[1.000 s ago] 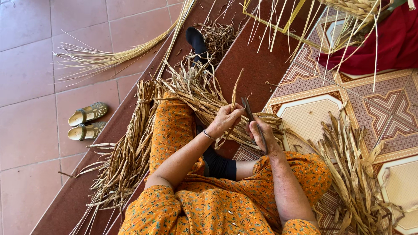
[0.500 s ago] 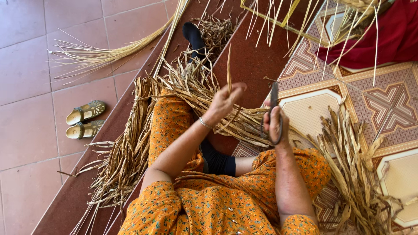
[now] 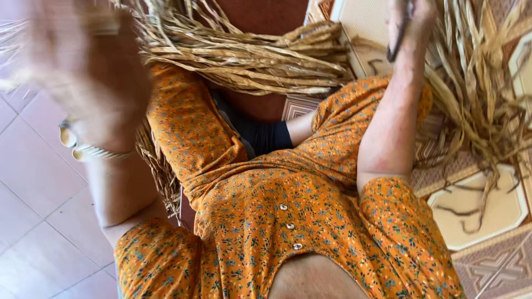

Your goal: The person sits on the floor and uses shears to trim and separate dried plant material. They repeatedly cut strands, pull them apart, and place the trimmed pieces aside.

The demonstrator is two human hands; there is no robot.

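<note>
Two bare hands show, both raised near the top of the view; the left hand [image 3: 83, 72] is close to the lens and badly blurred, so whether its fingers are spread or closed cannot be told, and nothing can be made out in it; one pale bangle [image 3: 91, 148] rings its wrist. The right hand [image 3: 409, 22] is cut by the top edge, fingers closed around one thin dark tool [image 3: 398, 41] whose lower end juts down past the palm. One bundle of dried straw-coloured leaf strips [image 3: 249, 55] lies across the raised knee in the orange flowered dress [image 3: 299, 221], between the two hands; a second loose heap of strips [image 3: 476, 94] lies just beside the right forearm on the patterned floor tiles [image 3: 487, 210]. Three small white buttons [image 3: 287, 226] run down the dress front.
</note>
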